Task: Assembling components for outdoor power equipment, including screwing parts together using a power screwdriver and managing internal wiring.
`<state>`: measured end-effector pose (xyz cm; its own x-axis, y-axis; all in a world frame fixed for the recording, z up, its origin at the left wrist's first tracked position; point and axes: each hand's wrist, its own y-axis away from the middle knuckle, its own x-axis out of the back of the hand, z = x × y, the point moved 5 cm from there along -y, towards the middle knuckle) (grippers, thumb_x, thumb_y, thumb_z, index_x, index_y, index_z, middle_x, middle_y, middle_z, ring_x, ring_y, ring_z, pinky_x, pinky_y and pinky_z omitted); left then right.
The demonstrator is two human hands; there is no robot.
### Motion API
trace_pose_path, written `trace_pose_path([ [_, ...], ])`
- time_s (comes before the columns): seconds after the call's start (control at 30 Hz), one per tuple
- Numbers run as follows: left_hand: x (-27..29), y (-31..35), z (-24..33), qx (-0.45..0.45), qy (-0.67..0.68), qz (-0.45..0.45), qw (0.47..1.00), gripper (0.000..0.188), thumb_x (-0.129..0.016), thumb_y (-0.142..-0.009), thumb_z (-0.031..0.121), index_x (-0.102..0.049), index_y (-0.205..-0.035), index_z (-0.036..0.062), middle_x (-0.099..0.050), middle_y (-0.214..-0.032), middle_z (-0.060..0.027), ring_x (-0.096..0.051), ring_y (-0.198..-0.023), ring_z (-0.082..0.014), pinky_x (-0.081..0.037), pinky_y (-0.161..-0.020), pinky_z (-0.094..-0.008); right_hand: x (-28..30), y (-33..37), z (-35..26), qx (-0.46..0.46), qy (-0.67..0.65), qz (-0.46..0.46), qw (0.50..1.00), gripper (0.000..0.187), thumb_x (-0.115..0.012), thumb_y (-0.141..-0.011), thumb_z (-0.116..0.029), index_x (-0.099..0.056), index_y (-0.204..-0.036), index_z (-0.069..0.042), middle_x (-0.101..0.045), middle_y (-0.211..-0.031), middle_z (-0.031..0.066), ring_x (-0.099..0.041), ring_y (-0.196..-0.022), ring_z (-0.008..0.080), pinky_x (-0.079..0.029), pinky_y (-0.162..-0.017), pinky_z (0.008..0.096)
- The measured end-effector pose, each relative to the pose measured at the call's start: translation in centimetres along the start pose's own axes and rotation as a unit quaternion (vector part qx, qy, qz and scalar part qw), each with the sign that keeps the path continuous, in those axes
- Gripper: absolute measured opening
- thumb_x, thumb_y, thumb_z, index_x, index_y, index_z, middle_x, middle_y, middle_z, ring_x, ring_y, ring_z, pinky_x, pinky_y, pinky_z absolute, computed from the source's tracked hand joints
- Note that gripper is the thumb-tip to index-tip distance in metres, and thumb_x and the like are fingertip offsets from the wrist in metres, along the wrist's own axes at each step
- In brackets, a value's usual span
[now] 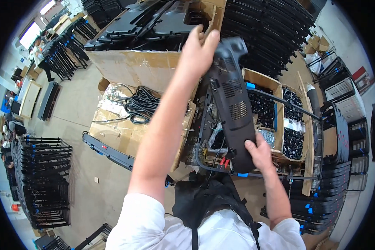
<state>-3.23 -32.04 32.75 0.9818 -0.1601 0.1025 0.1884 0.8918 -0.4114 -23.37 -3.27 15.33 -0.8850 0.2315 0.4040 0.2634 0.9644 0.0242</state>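
Observation:
A long black plastic cover (pixel 233 93) with slotted vents and a wider, bent far end is held up at a slant in front of me. My right hand (pixel 260 154) grips its near end, thumb on top and the other fingers hidden behind its edge. Beside the far end, my left hand (pixel 200 50) is raised with thumb and fingers apart; nothing shows between them. Below the cover lies a black tubular frame (pixel 202 156) on the workbench. Red-handled pliers (pixel 224 161) rest near the cover's near end.
A large carton (pixel 133 62) of black plastic panels stands at the far left. Coiled black cables (pixel 143 104) lie on cardboard. Right of the cover, an open box (pixel 279 89) holds small black parts and screws. Stacked black frames (pixel 262 33) rise behind; more stacks (pixel 41 183) stand left.

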Motion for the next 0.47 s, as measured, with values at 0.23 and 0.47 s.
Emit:
trace_pose_path([
  [0.23, -1.0, 23.6, -11.0, 0.140, 0.017, -0.012, 0.990, 0.045, -0.048, -0.115, 0.024, -0.053, -0.147, -0.0062, -0.059, -0.147, -0.0249, -0.055, -0.138, -0.0350, -0.040, -0.119, -0.0414, -8.7, -1.7, 6.8, -0.164, -0.171, 0.052, 0.970, 0.034, -0.063, -0.106, -0.018, -0.062, -0.125, 0.010, -0.072, -0.113, 0.0154, -0.065, -0.102, 0.0205, -0.053, -0.093, 0.0371],
  [0.47, -1.0, 37.0, -19.9, 0.228, -0.126, -0.079, 0.962, 0.070, -0.056, -0.110, 0.030, -0.030, -0.163, -0.0087, -0.040, -0.164, -0.0307, -0.037, -0.154, -0.0466, -0.027, -0.128, -0.0492, -13.9, -2.8, 11.8, -0.260, -0.150, 0.014, 0.954, 0.037, -0.062, -0.109, -0.020, -0.062, -0.133, 0.008, -0.071, -0.124, 0.0153, -0.064, -0.113, 0.0211, -0.050, -0.102, 0.0374],
])
